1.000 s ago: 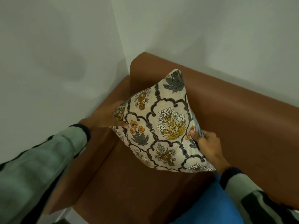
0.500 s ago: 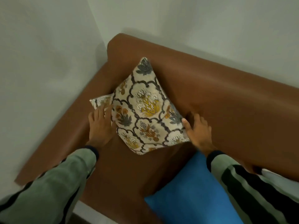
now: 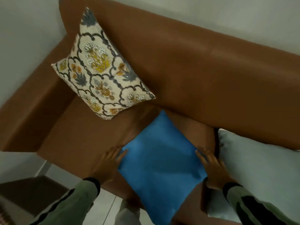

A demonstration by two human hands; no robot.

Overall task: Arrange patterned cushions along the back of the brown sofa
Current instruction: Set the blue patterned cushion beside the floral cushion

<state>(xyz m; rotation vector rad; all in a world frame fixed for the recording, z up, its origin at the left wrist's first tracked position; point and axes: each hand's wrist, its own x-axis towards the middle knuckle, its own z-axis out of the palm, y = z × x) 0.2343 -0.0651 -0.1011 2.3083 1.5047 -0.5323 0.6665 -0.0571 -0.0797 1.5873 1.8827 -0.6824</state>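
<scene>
A single head-worn camera looks steeply down and forward from above the front edge of the sofa (image 3: 186,65). It sits close: both sleeves enter from the bottom corners, and the left hand (image 3: 108,164) and right hand (image 3: 212,169) lie low in the frame. Beyond the hands, the backrest runs diagonally across the top, with pale wall behind it. Below the hands, a strip of tiled floor (image 3: 103,207) shows. Wide-angle bending curves the edges.
</scene>
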